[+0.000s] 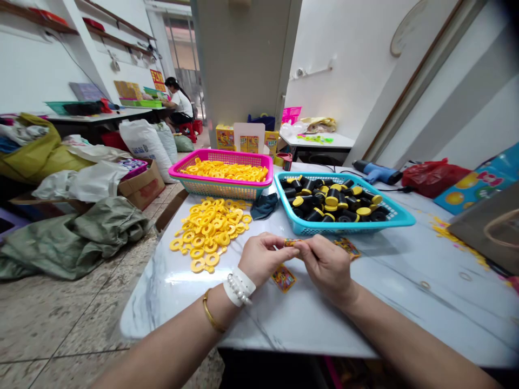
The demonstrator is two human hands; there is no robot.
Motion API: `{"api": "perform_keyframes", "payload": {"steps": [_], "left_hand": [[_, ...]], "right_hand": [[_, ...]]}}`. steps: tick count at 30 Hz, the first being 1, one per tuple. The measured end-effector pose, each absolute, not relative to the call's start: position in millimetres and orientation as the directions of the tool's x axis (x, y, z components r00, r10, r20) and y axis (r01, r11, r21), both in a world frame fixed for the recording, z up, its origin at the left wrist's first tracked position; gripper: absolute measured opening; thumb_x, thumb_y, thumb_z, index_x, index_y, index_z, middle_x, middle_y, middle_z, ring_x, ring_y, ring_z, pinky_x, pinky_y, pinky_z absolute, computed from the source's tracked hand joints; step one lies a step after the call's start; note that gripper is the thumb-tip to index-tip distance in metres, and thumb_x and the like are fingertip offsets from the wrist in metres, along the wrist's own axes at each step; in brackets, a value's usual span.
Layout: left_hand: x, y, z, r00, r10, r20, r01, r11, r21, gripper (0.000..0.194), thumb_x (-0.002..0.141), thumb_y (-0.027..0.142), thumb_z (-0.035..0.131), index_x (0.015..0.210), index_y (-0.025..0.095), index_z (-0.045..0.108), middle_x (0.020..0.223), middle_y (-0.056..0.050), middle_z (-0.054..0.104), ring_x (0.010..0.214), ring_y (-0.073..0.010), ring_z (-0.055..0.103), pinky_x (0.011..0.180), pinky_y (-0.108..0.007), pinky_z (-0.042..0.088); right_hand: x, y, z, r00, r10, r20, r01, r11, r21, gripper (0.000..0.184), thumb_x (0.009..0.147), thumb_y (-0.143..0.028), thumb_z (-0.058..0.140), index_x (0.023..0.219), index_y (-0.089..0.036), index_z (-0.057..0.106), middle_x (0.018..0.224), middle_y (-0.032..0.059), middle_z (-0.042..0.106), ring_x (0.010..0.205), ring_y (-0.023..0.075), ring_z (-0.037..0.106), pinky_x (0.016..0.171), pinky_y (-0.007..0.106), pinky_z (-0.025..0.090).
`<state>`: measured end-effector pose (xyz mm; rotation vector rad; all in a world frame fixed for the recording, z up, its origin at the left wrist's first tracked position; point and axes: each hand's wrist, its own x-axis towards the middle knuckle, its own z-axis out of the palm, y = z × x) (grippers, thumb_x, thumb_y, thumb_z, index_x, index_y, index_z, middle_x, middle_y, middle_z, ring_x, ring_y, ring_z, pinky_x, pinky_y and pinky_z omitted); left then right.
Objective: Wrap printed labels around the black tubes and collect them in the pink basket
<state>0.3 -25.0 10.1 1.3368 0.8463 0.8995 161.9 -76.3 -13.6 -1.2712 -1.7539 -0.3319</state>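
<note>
Both hands meet over the front middle of the marble-patterned table (170, 308). My left hand (263, 259) and my right hand (327, 265) pinch a small, colourfully printed card (291, 242) between thumbs and fingers; most of it is hidden. A similar printed card (284, 278) lies flat just below the hands. More printed cards (347, 247) rest behind my right hand, partly covered by it. Left of my left hand is a loose pile of yellow plastic rings (211, 229) with small tabs. Behind my right hand stands a blue basket (344, 229) of black cylinders (314, 215) with yellow caps.
A pink basket (221, 156) full of yellow pieces stands behind the ring pile, beside a dark cloth (264, 206). At right lie a blue heat-gun-like tool (377, 172), a red bag (438, 175) and yellow scraps (458, 240). Sacks crowd the left floor; a person (180, 102) sits far back.
</note>
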Motion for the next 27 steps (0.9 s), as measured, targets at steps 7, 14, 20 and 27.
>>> {"api": "perform_keyframes", "payload": {"steps": [7,14,20,27], "left_hand": [[-4,-20,17,0.438,0.898,-0.027,-0.114,0.086,0.990,0.027,0.068,0.039,0.080,0.065,0.015,0.069,0.052,0.002,0.055,0.045,-0.0077,0.046,0.046,-0.021,0.035],[-5,-4,10,0.519,0.844,-0.136,-0.214,0.282,0.935,0.034,0.063,0.039,0.083,0.080,0.013,0.071,0.070,-0.003,0.068,0.036,-0.0030,0.043,0.037,-0.019,0.012],[-8,5,11,0.555,0.803,-0.216,-0.282,0.426,0.860,0.030,0.062,0.030,0.087,0.078,0.009,0.073,0.075,-0.006,0.069,0.042,0.0006,0.038,0.037,-0.013,0.015],[-7,9,11,0.586,0.720,-0.371,-0.347,0.637,0.688,0.007,0.077,0.012,0.074,0.078,0.009,0.068,0.072,-0.003,0.064,0.040,0.0018,0.037,0.032,-0.007,0.018]], "right_hand": [[192,-68,29,0.004,0.621,0.784,0.888,0.358,-0.288,0.032,0.097,-0.038,0.054,0.075,-0.020,0.068,0.067,0.0035,0.066,0.062,0.0155,0.060,0.061,0.028,0.044],[254,-3,62,0.150,0.960,0.236,0.989,-0.145,-0.039,0.053,0.081,-0.059,0.066,0.044,-0.021,0.061,0.045,0.0050,0.055,0.044,0.0155,0.045,0.050,0.030,0.027],[252,7,57,0.110,0.975,0.194,0.969,-0.062,-0.237,0.034,0.065,-0.050,0.080,0.055,-0.021,0.065,0.057,0.0022,0.063,0.052,0.0158,0.052,0.049,0.029,0.032],[215,-54,48,0.248,0.887,0.390,0.313,0.307,-0.899,0.043,0.066,-0.036,0.082,0.103,-0.023,0.065,0.088,0.0029,0.069,0.075,0.0186,0.065,0.060,0.030,0.052]]}}
